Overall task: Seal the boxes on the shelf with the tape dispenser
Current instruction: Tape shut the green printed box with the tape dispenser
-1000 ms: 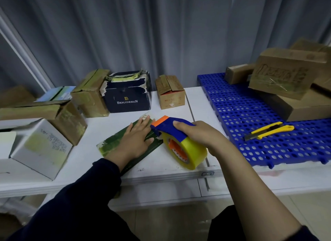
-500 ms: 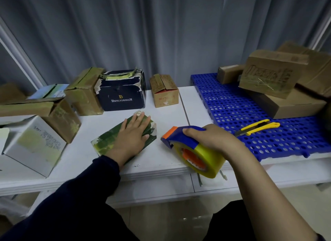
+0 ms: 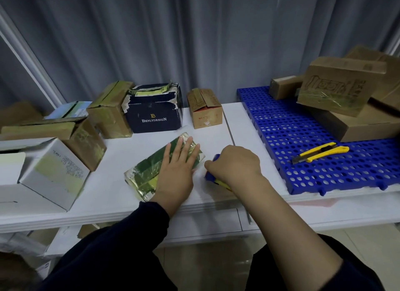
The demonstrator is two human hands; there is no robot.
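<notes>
A flat green box [image 3: 149, 171] wrapped in yellowish tape lies on the white shelf [image 3: 121, 195] in front of me. My left hand [image 3: 176, 169] presses flat on its right half, fingers spread. My right hand [image 3: 234, 164] is closed over the blue tape dispenser [image 3: 211, 174], which rests on the shelf just right of the box; only a blue edge and a strip of yellow roll show under the hand.
Behind stand a small brown carton [image 3: 205, 108], a dark BENLYDESIGN box [image 3: 154, 110], a taped brown box [image 3: 110, 111] and a white box [image 3: 52, 171] at left. A blue perforated mat [image 3: 303, 139] at right holds a yellow utility knife [image 3: 320, 152] and stacked cartons [image 3: 339, 87].
My right hand has brought the tape dispenser down from beyond the shelf's front edge onto the shelf beside the green box. My left hand stays on the box.
</notes>
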